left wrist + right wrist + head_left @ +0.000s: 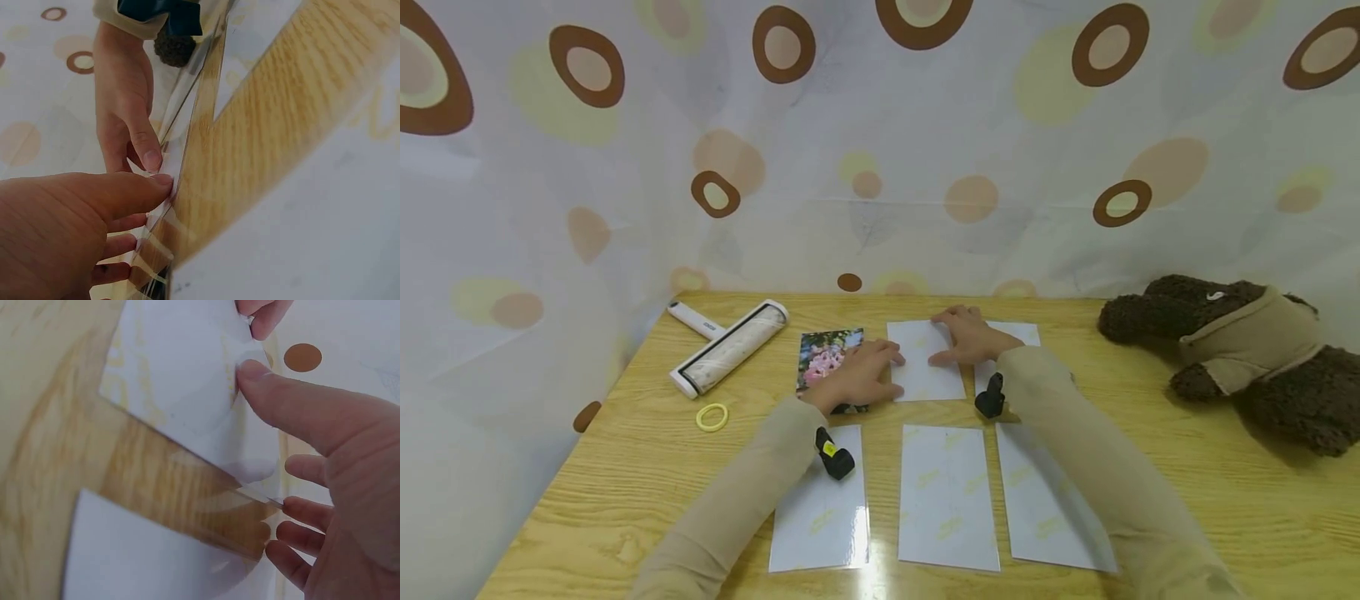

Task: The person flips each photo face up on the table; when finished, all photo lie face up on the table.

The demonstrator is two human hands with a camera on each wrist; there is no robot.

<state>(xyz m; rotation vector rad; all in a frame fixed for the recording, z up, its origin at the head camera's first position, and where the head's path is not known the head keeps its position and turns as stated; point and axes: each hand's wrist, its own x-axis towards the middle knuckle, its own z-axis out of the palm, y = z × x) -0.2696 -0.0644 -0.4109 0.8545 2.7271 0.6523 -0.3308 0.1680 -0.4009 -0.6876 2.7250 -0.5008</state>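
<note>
In the head view, a white photo-paper sheet (928,382) with faint yellow print lies in the middle of the back row. My left hand (859,373) reaches over a pink-flower photo (822,364), its fingertips at the sheet's left edge. My right hand (973,337) spans the sheet's right part, thumb and fingers spread. In the right wrist view, the thumb touches the edge of the white sheet (175,369), with a finger by its corner. The left wrist view has both thumbs close together at a sheet edge. Another white sheet (1024,335) lies partly under my right hand.
Three more white sheets lie in the front row: left (823,533), middle (949,500) and right (1052,517). At the left are a lint roller (730,350) and a yellow ring (712,417). A brown plush toy (1247,342) lies at right. A patterned curtain (880,125) hangs behind.
</note>
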